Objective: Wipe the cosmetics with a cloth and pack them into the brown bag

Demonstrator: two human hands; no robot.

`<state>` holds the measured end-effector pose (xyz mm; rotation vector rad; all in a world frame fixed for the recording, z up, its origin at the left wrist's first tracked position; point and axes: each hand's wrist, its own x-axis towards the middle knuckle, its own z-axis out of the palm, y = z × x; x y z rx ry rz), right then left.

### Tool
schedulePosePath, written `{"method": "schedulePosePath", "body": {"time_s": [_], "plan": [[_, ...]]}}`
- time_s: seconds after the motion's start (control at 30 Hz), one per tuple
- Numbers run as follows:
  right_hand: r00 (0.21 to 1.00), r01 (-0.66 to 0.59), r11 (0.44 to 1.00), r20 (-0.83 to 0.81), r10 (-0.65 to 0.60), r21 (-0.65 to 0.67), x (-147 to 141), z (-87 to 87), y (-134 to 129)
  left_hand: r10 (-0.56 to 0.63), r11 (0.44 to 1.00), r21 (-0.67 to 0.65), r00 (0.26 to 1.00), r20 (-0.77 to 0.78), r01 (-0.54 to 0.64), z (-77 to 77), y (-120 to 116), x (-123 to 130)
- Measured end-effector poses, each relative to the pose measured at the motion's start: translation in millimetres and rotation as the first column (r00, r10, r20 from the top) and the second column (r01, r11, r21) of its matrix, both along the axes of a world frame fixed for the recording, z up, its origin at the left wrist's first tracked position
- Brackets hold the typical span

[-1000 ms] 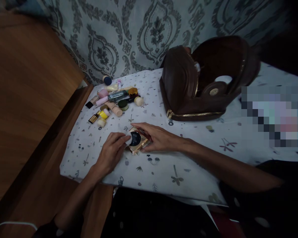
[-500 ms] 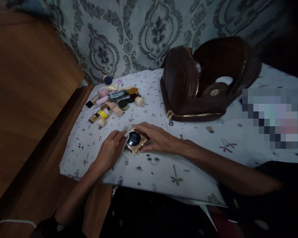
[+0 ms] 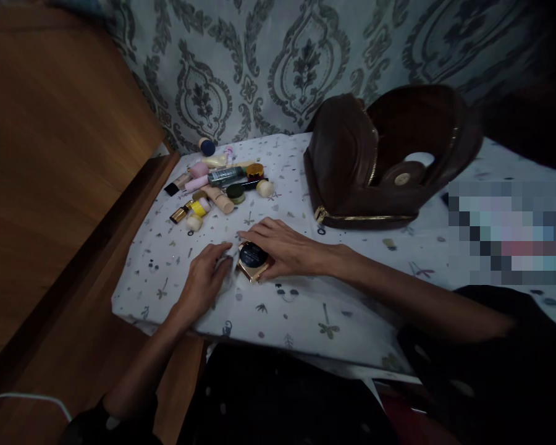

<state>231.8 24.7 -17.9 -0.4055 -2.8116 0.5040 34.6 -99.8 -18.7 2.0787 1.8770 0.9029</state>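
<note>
Near the front of the cloth-covered table, my right hand (image 3: 282, 248) grips a square gold compact (image 3: 251, 262) with a round black top. Just to its left, my left hand (image 3: 204, 275) pinches a thin whitish wipe or tissue (image 3: 230, 267), which reaches the compact's left side. Part of this thin piece is hidden behind the fingers. The compact rests on or just above the patterned cloth (image 3: 301, 321); which one is hard to tell.
Several cosmetics, among them a green bottle (image 3: 226, 177) and a beige tube (image 3: 219, 200), lie at the back left. An open brown bag (image 3: 352, 191) stands at the back right, near a blurred patch (image 3: 519, 232). A wooden panel (image 3: 65, 136) rises at left.
My left hand and the whitish piece have drawn slightly away from the compact's top. My right hand still holds the compact. The camera view has shifted slightly.
</note>
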Motion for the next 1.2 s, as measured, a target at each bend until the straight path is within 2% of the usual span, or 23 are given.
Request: {"method": "schedulePosePath", "body": {"time_s": [0.13, 0.27, 0.37, 0.47, 0.6, 0.73, 0.83, 1.03, 1.2], "plan": [[0.995, 0.000, 0.994, 0.099, -0.011, 0.109, -9.8, 10.8, -1.3, 0.044, 0.999, -0.020, 0.995, 0.090, -0.042, -1.1, -4.1, 2.8], [0.991, 0.018, 0.995, 0.128, -0.030, 0.094, -15.6, 13.9, -0.7, 0.073, 0.996, -0.070, 0.985, 0.159, -0.062, 1.4, -12.2, 10.3], [0.993, 0.085, 0.996, 0.083, -0.086, 0.015, -14.9, 11.7, 0.0, 0.041, 0.998, -0.061, 0.979, 0.199, -0.030, 4.5, -18.7, 13.5], [0.990, 0.136, 0.987, -0.036, -0.139, -0.084, -11.1, 8.7, -0.9, -0.018, 1.000, 0.024, 0.978, 0.208, 0.013, 7.6, -23.4, 14.8], [0.971, 0.074, 0.962, -0.203, -0.130, -0.262, -4.6, 4.4, -5.5, -0.130, 0.975, 0.198, 0.978, 0.162, 0.096, 12.7, -25.3, 19.6], [0.945, -0.013, 0.886, -0.295, -0.140, -0.463, 0.4, -5.2, -10.6, -0.181, 0.947, 0.282, 0.981, 0.070, 0.155, 17.9, -20.2, 25.4], [0.942, -0.056, 0.860, -0.311, -0.122, -0.508, 2.7, -11.6, -12.6, -0.183, 0.942, 0.291, 0.983, 0.030, 0.167, 20.3, -10.2, 25.3], [0.948, -0.027, 0.820, -0.275, -0.161, -0.572, 6.8, -15.9, -12.0, -0.190, 0.949, 0.262, 0.981, 0.029, 0.176, 23.6, 11.5, 20.8], [0.930, -0.042, 0.778, -0.308, -0.198, -0.626, 9.8, -21.5, -14.1, -0.254, 0.937, 0.242, 0.967, -0.034, 0.254, 28.3, 8.6, 24.5]]}}
